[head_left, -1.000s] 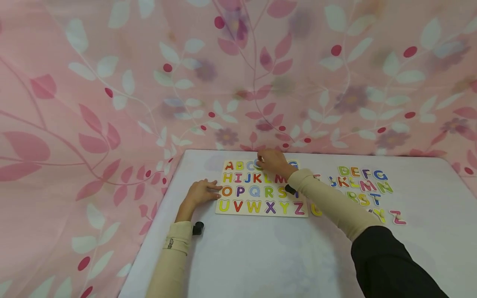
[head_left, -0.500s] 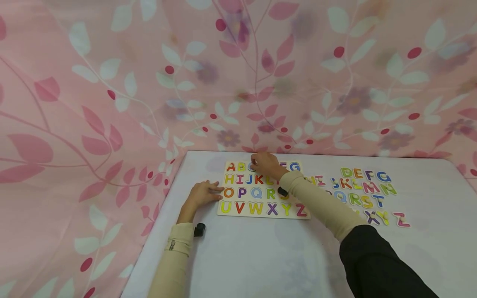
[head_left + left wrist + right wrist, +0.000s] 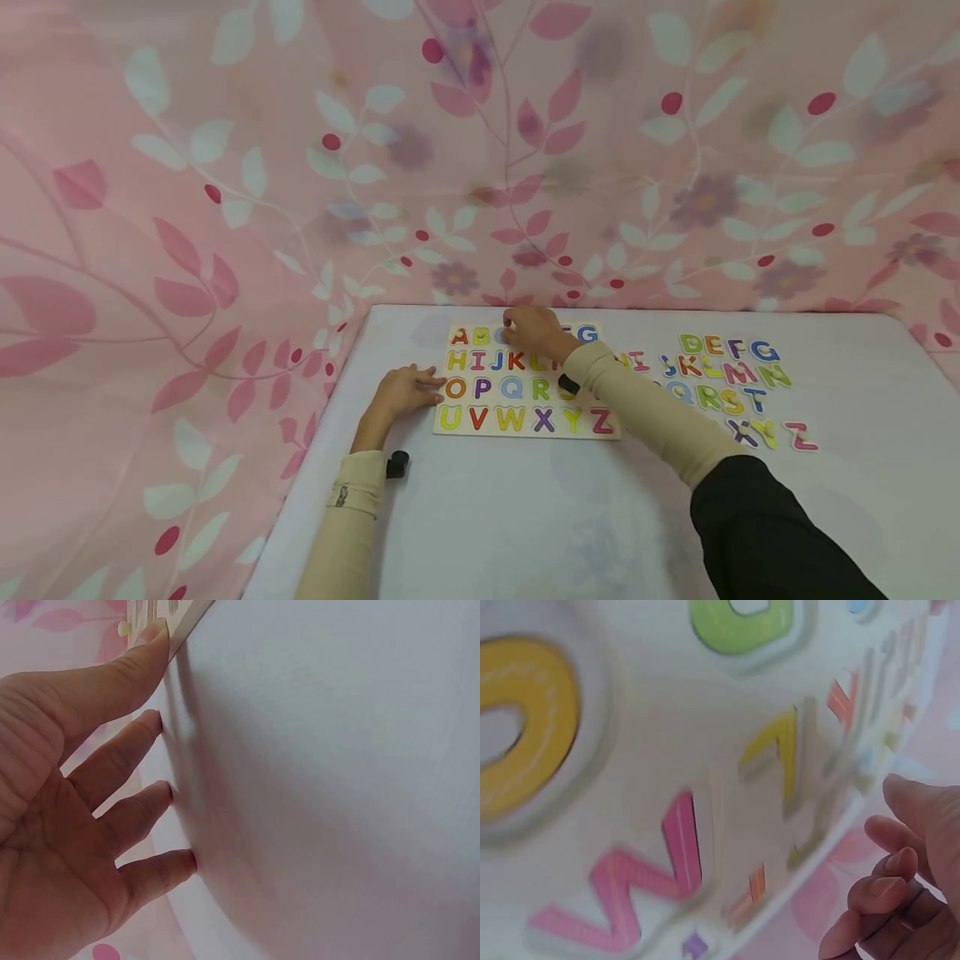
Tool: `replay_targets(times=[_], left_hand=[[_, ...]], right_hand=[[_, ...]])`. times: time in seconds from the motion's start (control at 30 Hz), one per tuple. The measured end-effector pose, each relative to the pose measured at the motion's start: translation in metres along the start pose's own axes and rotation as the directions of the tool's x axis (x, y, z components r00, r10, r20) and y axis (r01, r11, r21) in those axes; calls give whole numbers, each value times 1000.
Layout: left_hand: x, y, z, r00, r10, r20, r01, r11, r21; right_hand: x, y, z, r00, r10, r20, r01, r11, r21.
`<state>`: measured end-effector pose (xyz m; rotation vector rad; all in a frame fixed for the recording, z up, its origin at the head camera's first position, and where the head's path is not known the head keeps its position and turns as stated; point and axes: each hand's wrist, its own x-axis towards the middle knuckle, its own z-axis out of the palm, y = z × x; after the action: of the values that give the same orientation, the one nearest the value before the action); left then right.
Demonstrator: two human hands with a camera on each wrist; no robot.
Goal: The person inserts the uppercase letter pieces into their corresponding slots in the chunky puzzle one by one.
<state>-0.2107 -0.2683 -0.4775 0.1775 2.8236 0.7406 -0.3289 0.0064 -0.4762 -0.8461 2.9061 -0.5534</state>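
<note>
The wooden alphabet board [image 3: 525, 433] lies at the back of the white table. My right hand [image 3: 534, 330] reaches over its top row. There its curled fingertips hold the blue letter C piece [image 3: 499, 335], mostly covering it at its slot. The right wrist view shows those fingers bent [image 3: 885, 892] beyond the board's edge, with the piece itself hard to make out. Beside the board's left edge is my left hand [image 3: 401, 393], fingers spread and touching it. In the left wrist view the thumb [image 3: 142, 671] rests against the board's edge.
Loose knobbed letter pieces lie in rows right of the board, among them a green D [image 3: 691, 344], a pink M [image 3: 738, 373] and a pink Z [image 3: 800, 437]. A red A [image 3: 460, 336] sits on the board's top left. Floral cloth [image 3: 480, 167] hangs behind.
My right hand has shifted slightly left with the letter C piece, onto the C slot, then stays there. The left hand keeps its place at the board's edge.
</note>
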Motion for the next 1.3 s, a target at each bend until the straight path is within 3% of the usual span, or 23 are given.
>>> replay_targets(times=[0.43, 0.67, 1.3], left_hand=[[0, -5, 1, 1000, -9, -2, 9, 1000, -28], [-1, -7, -1, 1000, 2, 4, -2, 1000, 2], [2, -1, 2, 999, -36, 20, 36, 999, -17]], right_hand=[[-42, 24, -36, 998, 41, -51, -41, 999, 12], [-68, 44, -52, 997, 51, -60, -52, 999, -11], [-147, 123, -76, 977, 206, -62, -209, 977, -45]])
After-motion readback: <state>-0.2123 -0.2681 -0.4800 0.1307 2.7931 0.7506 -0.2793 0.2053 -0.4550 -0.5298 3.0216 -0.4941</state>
